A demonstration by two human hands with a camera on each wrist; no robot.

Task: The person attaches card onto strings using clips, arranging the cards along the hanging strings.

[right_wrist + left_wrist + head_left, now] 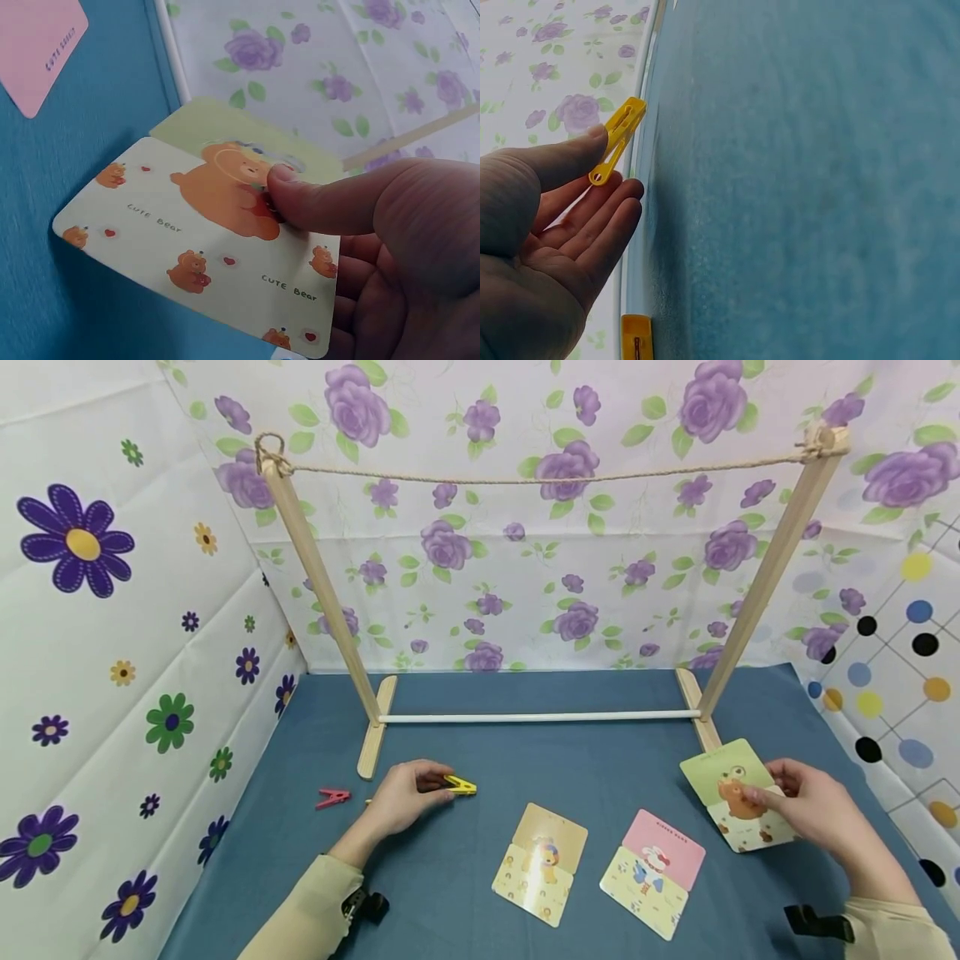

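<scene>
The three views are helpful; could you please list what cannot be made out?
- Left wrist view: the lower yellow plastic clothespin, cut off by the bottom edge.
- Right wrist view: part of the green-and-white rectangular bear card, hidden under the right hand.
- Right wrist view: the pink-and-yellow rectangular card, cut off by the left and top edges.
- Head view: the bear card's lettering, too small to read.
</scene>
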